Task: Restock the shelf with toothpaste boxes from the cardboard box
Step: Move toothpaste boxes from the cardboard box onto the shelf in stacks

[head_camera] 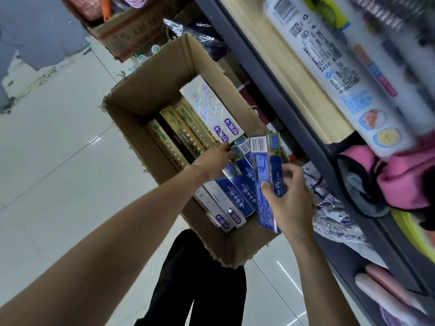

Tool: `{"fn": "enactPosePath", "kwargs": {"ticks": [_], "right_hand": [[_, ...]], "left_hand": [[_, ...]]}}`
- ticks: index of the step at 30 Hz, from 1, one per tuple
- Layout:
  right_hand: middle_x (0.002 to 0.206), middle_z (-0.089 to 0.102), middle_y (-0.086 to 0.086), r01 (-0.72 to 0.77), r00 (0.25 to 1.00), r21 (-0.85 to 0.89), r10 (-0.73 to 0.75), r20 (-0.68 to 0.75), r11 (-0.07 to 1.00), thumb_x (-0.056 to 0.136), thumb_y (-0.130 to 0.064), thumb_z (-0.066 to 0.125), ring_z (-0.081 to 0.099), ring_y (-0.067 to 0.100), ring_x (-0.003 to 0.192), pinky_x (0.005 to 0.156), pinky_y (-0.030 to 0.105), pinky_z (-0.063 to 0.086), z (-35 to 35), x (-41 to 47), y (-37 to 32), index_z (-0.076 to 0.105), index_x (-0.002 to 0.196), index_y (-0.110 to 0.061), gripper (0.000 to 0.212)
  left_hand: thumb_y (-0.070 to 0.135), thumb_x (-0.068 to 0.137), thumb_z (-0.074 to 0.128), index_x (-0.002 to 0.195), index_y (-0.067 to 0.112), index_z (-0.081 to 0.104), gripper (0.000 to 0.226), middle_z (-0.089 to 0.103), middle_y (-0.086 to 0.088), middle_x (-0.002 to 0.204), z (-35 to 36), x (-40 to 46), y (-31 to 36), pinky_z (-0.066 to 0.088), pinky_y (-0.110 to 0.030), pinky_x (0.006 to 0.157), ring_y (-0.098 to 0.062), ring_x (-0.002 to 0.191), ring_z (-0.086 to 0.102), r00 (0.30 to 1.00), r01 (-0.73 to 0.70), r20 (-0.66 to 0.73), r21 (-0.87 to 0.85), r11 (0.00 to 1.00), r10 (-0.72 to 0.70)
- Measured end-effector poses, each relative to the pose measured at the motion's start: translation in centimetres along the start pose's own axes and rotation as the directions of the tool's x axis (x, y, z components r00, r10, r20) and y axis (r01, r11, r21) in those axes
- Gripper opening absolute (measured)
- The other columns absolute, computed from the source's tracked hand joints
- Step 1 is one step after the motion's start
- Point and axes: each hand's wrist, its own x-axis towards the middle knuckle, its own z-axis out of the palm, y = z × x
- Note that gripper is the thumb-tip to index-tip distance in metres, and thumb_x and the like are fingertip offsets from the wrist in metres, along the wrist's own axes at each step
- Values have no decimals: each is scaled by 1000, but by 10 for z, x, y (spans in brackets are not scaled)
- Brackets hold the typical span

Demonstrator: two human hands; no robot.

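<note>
An open cardboard box (150, 95) stands on the floor by the shelf (294, 95). It holds gold toothpaste boxes (179, 135), white ones with purple labels (211, 107) and blue ones (237, 191). My right hand (289, 201) grips a blue toothpaste box (266, 184), tilted up out of the carton, thumb on its face. My left hand (216, 158) reaches into the carton, and its fingertips touch the top ends of the blue boxes; whether they curl round one is hidden.
The shelf at right carries a white wrapped pack (341, 74), pink cloth items (400, 180) and pink tubes (386, 292). Crinkled plastic bags (334, 215) lie between carton and shelf. A second carton (127, 31) stands farther back. Pale tiled floor (58, 149) spreads left.
</note>
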Motion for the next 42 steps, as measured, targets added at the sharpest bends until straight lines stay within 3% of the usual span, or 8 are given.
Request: {"fn": "enactPosePath", "kwargs": {"ticks": [4, 8, 13, 19, 22, 28, 34, 42], "right_hand": [[104, 67, -8, -98, 994, 377, 70, 86, 921, 77, -30, 65, 65, 7, 87, 69, 21, 46, -34, -23, -32, 47, 102, -36, 31], [113, 64, 7, -272, 961, 731, 140, 238, 626, 63, -32, 72, 61, 33, 107, 87, 45, 50, -70, -58, -61, 52, 93, -39, 37], [123, 62, 5, -358, 934, 861, 144, 328, 362, 59, -41, 84, 57, 30, 116, 88, 42, 49, -112, -113, -115, 57, 105, -32, 55], [102, 71, 1, -356, 907, 920, 300, 297, 165, 96, -48, 40, 70, 16, 88, 69, 30, 55, -148, -171, -191, 61, 118, -19, 42], [106, 68, 3, -313, 918, 923, 318, 235, 223, 89, -40, 58, 65, 20, 92, 83, 33, 49, -160, -193, -204, 62, 114, -17, 34], [83, 61, -2, -202, 955, 851, 289, 63, 485, 86, -21, 66, 56, 10, 71, 68, 26, 50, -184, -221, -208, 58, 98, -16, 15], [103, 67, 1, -175, 909, 866, 415, -40, 468, 82, -30, 71, 66, 8, 78, 64, 30, 53, -205, -235, -196, 46, 126, -12, 53], [113, 65, -1, 57, 879, 927, 421, -223, 372, 86, -25, 68, 66, 16, 98, 72, 35, 58, -262, -245, -160, 38, 127, -26, 51]], "left_hand": [[44, 79, 69, 137, 31, 40, 66, 42, 1, 140, -56, -34, 5, 46, -34, 87, -23, 125, 42, 983, -185, 28, 93, 978, 183], [48, 77, 71, 116, 19, 49, 53, 65, -2, 104, -118, -112, 9, 49, -31, 75, -21, 92, 63, 982, -158, -141, -283, 946, 122], [33, 85, 66, 96, 16, 49, 26, 60, 9, 82, -181, -223, 33, 48, -11, 59, 5, 68, 61, 868, -84, -319, -850, 519, -381], [45, 93, 48, 115, 6, 52, 45, 69, -6, 96, -223, -308, 78, 53, -15, 61, -7, 77, 69, 779, -149, -165, -986, 76, -605], [46, 94, 48, 120, 8, 56, 47, 70, -8, 100, -225, -328, 95, 52, -16, 61, -11, 81, 68, 791, -167, -146, -986, 19, -594], [34, 93, 56, 112, 10, 56, 31, 69, -9, 102, -229, -350, 123, 56, -20, 68, -9, 80, 69, 832, -159, -128, -987, -11, -540], [31, 92, 58, 119, 6, 56, 37, 68, -9, 109, -235, -354, 144, 56, -30, 84, -17, 97, 67, 902, -127, -92, -990, -55, -422], [32, 90, 58, 117, 8, 61, 36, 70, -7, 106, -253, -355, 195, 56, -28, 84, -15, 97, 68, 931, -197, -175, -980, -38, -320]]}}
